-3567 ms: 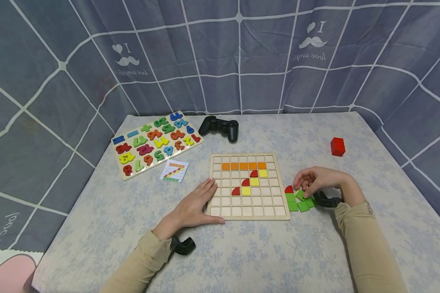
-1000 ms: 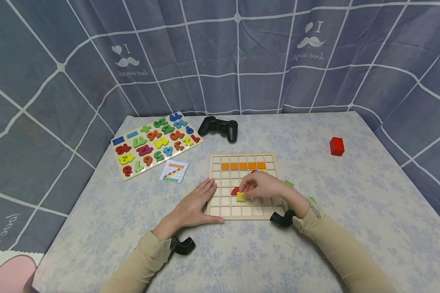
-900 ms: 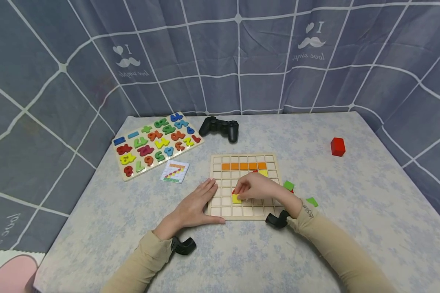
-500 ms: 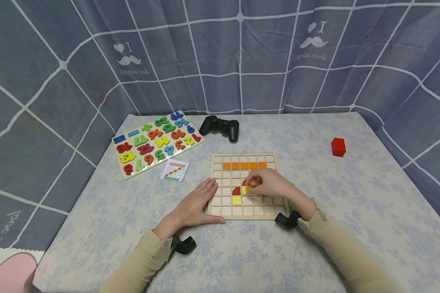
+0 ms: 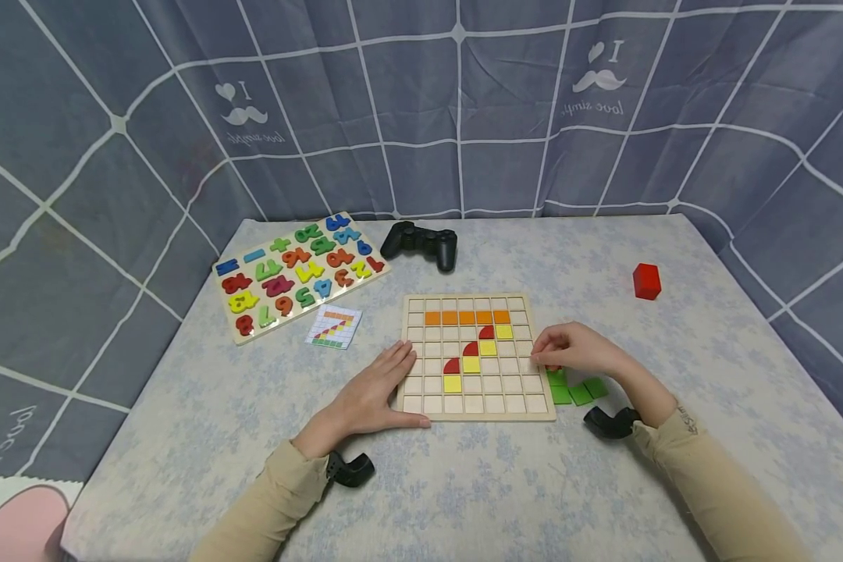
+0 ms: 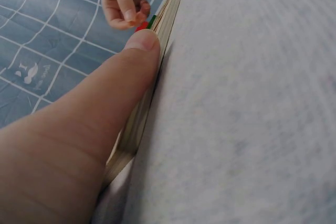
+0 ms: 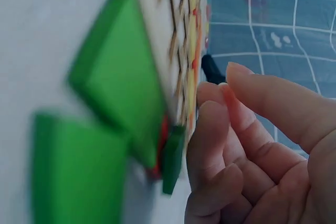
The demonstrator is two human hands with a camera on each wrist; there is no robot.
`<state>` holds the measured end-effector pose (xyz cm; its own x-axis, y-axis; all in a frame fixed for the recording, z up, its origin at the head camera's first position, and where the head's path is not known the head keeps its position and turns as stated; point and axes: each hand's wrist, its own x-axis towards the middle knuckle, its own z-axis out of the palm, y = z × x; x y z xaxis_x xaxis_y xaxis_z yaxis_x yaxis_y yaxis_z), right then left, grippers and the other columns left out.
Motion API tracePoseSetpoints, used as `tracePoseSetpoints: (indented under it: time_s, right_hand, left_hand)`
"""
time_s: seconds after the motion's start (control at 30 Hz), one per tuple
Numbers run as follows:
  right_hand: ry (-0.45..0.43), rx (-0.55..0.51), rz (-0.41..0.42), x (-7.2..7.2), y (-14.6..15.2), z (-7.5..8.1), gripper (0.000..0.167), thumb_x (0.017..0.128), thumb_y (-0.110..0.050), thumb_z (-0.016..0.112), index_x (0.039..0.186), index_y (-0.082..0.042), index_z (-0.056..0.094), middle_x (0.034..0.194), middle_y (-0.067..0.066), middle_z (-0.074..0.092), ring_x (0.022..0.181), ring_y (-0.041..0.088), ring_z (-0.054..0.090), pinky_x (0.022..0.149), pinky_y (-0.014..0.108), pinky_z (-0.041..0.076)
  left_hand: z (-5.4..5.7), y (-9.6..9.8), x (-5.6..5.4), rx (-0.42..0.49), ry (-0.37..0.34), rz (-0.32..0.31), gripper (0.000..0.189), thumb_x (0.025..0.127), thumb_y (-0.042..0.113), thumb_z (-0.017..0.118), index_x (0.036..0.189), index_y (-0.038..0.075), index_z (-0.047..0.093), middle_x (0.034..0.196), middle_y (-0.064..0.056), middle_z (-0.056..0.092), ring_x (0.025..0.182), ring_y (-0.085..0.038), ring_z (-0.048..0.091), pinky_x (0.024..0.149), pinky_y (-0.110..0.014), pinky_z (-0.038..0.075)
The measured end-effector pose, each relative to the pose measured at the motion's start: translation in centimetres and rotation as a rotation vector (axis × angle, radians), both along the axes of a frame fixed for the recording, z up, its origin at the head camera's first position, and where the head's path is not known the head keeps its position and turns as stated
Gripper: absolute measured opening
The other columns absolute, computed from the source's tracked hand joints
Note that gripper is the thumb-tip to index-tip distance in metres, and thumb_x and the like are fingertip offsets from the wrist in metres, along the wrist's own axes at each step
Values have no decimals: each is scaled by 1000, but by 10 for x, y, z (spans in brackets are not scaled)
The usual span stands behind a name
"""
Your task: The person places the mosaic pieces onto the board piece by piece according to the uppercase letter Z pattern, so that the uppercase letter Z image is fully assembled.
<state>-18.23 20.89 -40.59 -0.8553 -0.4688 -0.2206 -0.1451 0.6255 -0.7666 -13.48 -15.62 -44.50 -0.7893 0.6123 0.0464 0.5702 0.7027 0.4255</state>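
My left hand (image 5: 375, 396) lies flat at the left edge of a wooden grid board (image 5: 513, 383), fingers straight. Its thumb (image 6: 134, 66) runs along the board's near edge in the left wrist view. My right hand (image 5: 578, 349) hovers at the board's right edge with loosely curled fingers and nothing visible between them. On the board sit a row of orange squares (image 5: 467, 318), a diagonal of red quarter-round pieces (image 5: 452, 366) and a diagonal of yellow squares (image 5: 453, 383). Green squares (image 5: 581, 393) lie beside the board; a red piece (image 7: 163, 139) shows among them in the right wrist view.
A small card (image 5: 333, 326) with a printed coloured pattern lies left of the board. Behind it rests a number puzzle (image 5: 298, 273). A black game controller (image 5: 420, 243) is at the back, and a red block (image 5: 647, 281) stands at the right.
My right hand set a yellow square into the cell below the lowest red piece, let go, and moved right to the board's edge. The left hand stayed put.
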Motion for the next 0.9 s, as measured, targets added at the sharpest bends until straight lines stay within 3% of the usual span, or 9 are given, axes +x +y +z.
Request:
tracePoseSetpoints:
  time_s: [0.5,0.9]
  right_hand:
    - [90,29,-25,7,27,-12,13,84,-19,72,95,-12,68,81,0,62,63,16,51,54,25,43]
    - [107,-13,48,7,34,-15,18,86,-3,65,104,-6,67,80,2,63,68,16,56,59,26,47]
  left_hand:
    - [0,0,-1,-2,0,-2,109,73,69,64,148,1,22,155,-13,14,143,-20,7,117,-30,10]
    - [1,1,0,-7,3,-4,109,73,68,64,148,1,22,155,-13,14,143,-20,7,117,-30,10]
